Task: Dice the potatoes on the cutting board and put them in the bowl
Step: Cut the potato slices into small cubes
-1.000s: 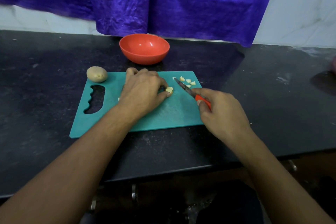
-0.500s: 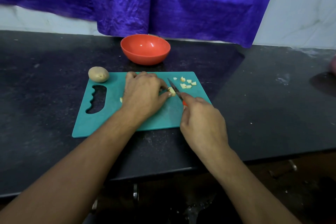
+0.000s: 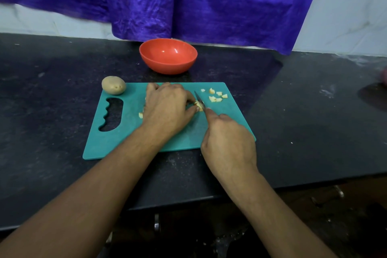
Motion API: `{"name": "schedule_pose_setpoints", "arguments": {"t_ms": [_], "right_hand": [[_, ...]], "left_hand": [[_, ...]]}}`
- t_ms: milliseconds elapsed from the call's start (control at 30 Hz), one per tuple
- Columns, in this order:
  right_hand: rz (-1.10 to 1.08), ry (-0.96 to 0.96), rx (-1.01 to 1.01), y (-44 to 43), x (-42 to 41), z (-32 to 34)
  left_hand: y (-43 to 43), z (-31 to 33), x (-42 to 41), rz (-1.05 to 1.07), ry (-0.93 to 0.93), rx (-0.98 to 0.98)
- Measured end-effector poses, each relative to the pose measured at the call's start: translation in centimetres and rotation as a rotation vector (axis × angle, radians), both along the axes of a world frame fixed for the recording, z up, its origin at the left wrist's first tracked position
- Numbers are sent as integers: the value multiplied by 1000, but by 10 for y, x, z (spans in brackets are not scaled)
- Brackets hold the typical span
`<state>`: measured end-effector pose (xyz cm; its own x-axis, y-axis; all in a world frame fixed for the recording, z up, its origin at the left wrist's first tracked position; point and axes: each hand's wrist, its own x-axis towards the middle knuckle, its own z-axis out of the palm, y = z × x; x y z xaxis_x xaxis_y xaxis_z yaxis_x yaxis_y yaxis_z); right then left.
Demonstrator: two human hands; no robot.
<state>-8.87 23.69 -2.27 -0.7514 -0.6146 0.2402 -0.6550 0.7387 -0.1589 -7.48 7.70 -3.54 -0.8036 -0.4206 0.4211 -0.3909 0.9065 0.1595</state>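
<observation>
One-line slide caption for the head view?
Left hand holds a potato piece on the teal cutting board; right hand cuts it with a knife; empty red bowl behind.

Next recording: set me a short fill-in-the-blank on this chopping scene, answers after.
The whole potato sits at the cutting board's far ____ corner.
The bowl holds ____ diced pieces yet.
The right hand grips the ____, cutting the potato piece that the left hand pinches.
Answers: left; no; knife.
</observation>
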Motion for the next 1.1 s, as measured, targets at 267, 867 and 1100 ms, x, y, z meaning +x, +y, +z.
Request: {"name": "schedule_pose_setpoints", "arguments": {"t_ms": [267,867,1100], "right_hand": [[4,-26,23,-3,3,4],[16,-128,-152,39,-1,23],[76,-64,-99,31,-10,15]], "left_hand": [[1,1,0,-7,1,14],[3,2,2,1,39,24],[-11,6,17,81,145,79]]}}
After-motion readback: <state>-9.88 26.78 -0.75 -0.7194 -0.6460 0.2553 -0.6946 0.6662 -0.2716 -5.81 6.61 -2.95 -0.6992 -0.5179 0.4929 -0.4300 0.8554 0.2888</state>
